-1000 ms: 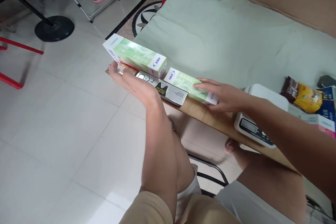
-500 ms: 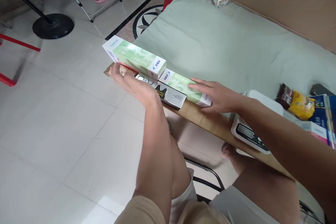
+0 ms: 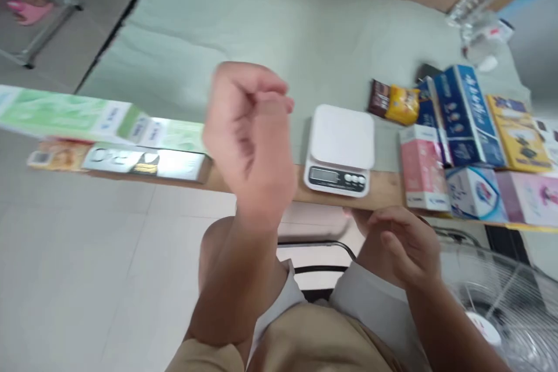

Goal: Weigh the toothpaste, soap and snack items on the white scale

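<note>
My left hand (image 3: 250, 128) is raised in front of the table edge, its fingers curled into a loose fist with nothing seen in it. My right hand (image 3: 407, 244) hangs below the table edge over my lap, fingers loosely apart and holding nothing. At the left end of the table lies a stack of long boxes: a green toothpaste box (image 3: 65, 115) on top, a second green box (image 3: 174, 133) behind, a silver box (image 3: 143, 163) and an orange one (image 3: 56, 154) under them. Neither hand touches them. The picture is blurred by motion.
A white kitchen scale (image 3: 340, 148) sits at the wooden table edge (image 3: 383, 189). To its right stand pink (image 3: 421, 165), blue (image 3: 462, 110) and yellow (image 3: 518, 131) boxes and snack packets (image 3: 394, 102). A pale green cloth (image 3: 261, 29) covers the table. A fan grille (image 3: 514, 302) is at lower right.
Both hands have left the toothpaste boxes. My left hand rose and curled into a fist, my right hand dropped below the table edge. The view swung right, showing the scale and more boxes.
</note>
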### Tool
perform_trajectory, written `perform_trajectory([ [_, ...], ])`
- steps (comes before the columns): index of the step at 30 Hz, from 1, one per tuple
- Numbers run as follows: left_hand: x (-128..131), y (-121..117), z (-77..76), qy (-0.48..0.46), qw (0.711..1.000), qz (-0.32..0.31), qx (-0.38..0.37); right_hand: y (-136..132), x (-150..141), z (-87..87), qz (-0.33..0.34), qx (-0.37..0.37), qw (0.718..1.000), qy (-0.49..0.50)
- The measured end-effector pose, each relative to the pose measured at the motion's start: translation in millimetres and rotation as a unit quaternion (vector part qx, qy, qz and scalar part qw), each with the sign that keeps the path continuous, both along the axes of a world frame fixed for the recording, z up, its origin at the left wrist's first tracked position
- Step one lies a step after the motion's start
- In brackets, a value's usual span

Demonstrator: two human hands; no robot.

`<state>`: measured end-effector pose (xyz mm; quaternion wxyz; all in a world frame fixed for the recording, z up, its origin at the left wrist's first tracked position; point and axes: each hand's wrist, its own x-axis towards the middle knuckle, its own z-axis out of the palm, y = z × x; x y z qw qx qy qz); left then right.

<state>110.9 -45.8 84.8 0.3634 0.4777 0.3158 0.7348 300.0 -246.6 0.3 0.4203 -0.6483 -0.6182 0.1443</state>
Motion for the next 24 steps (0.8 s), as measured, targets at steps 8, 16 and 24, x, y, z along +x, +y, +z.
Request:
perform_trajectory([
  [8,170,-69,-49.8,0.317,0.875,-0.352,-0.100,-60,63,-8.6,-0.191,-0.018,0.981,0.007],
  [16,219,-94,-107.3,0.415,0.827,-0.364,-0.107,-73,72,-21.5,-0.233,-0.042,0.972,-0.014],
  [24,181,-108,-115.2,0.343,0.844,-0.394,-0.124,-53,58,-21.0,-0.204,-0.125,0.965,-0.111],
])
